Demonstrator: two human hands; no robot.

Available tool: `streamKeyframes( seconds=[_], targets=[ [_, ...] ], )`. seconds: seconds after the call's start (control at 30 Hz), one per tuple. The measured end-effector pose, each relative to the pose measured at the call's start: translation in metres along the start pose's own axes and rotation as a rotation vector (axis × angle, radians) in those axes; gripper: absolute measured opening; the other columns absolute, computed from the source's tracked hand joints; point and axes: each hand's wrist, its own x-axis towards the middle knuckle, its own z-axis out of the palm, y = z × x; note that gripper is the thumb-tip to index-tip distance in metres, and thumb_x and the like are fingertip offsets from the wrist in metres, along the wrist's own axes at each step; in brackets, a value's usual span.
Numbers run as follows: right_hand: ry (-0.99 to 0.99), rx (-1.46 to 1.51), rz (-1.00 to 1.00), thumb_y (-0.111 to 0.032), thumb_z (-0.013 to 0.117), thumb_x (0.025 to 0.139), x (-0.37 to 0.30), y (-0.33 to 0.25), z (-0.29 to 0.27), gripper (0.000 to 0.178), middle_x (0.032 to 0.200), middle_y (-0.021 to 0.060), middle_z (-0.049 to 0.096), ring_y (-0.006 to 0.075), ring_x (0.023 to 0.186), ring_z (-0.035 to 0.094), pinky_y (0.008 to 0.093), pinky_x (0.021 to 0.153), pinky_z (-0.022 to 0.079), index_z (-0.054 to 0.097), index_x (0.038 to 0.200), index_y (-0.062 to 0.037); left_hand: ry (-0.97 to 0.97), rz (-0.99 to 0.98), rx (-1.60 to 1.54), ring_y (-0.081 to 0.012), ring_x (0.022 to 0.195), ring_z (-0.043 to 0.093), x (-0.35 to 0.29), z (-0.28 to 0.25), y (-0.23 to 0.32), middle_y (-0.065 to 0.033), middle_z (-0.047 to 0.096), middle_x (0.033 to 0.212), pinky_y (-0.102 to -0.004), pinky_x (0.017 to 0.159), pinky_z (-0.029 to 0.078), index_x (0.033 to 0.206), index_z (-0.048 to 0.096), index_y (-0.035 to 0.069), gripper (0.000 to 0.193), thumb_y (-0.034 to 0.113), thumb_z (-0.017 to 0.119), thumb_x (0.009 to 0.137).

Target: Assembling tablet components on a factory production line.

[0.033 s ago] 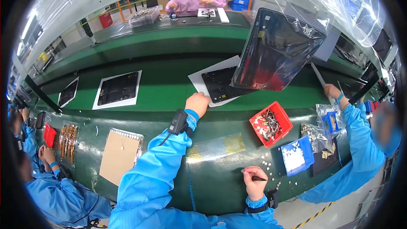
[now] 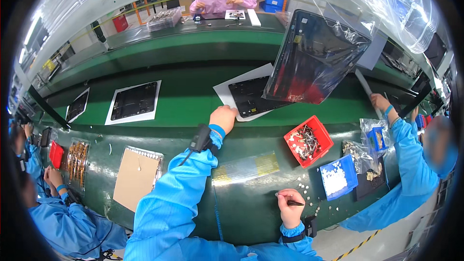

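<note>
White sheet (image 2: 224,94) lies beyond left fingers (image 2: 232,113), grip unclear; right fingers (image 2: 290,195) clamp black tool (image 2: 295,203).

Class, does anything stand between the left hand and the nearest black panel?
Nothing visible but a bare margin of the white sheet, beside the left hand. The bagged panel overlaps the black panel only at its right, away from the hand.

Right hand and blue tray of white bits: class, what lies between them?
Small pale pieces lie scattered on the bench between the right hand and that blue tray, as the head view shows.
</note>
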Motion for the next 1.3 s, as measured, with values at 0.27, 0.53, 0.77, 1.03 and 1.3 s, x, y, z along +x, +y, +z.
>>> streamKeyframes(
  seconds=[0.27,0.53,0.77,1.03,1.3],
  targets=[
    [0.018,0.233,0.111,0.007,0.057,0.078,0.002,0.002,0.002,0.010,0.088,0.0111,0.062,0.0087,0.069,0.057,0.0195,0.059,0.044,0.055,0.084,-0.0007,0.512,-0.881,-1.872,-0.0360,0.099,0.055,-0.020,-0.012,-0.025,-0.0211,0.050,0.114,-0.0477,0.076,0.049,0.124,0.025,0.012,0.041,0.035,0.038,0.093],
    [-0.023,0.108,0.007,0.007,0.058,0.076,0.004,0.003,0.004,0.011,0.086,0.0107,0.063,0.0099,0.066,0.057,0.0222,0.060,0.045,0.056,0.083,-0.0008,1.217,-1.109,-1.305,-0.0248,0.111,0.042,-0.007,-0.026,-0.029,-0.0164,0.035,0.127,-0.0341,0.097,0.037,0.134,0.017,0.006,0.087,-0.014,0.066,0.066],
    [0.139,-0.194,-0.272,-0.004,0.059,0.081,0.014,0.053,-0.019,0.003,0.079,0.0026,0.059,0.0102,0.070,0.053,0.0240,0.066,0.043,0.060,0.083,-0.0023,1.304,-0.670,-0.922,-0.0136,0.075,0.054,-0.025,-0.078,-0.018,-0.0054,0.055,0.085,-0.0276,0.066,0.047,0.101,0.049,0.000,0.026,0.002,0.061,0.079],
    [0.209,0.016,-0.101,-0.010,0.059,0.083,0.007,-0.018,-0.003,0.008,0.078,0.0037,0.056,0.0097,0.065,0.048,0.0232,0.059,0.040,0.057,0.080,-0.0021,1.017,-0.069,-0.804,-0.0213,0.078,0.059,-0.117,-0.254,0.010,-0.0120,0.059,0.084,-0.0309,0.071,0.046,0.102,0.054,0.000,0.025,0.000,0.051,0.077],
    [0.383,0.019,-0.093,-0.005,0.060,0.081,-0.001,-0.069,-0.014,0.006,0.082,0.0063,0.056,0.0168,0.076,0.051,0.0303,0.073,0.043,0.056,0.084,-0.0021,-0.074,0.201,-1.305,-0.0106,0.080,0.051,-0.158,-0.241,0.056,-0.0031,0.058,0.088,-0.0274,0.072,0.044,0.101,0.053,0.000,0.025,0.007,0.056,0.077]
  ],
)
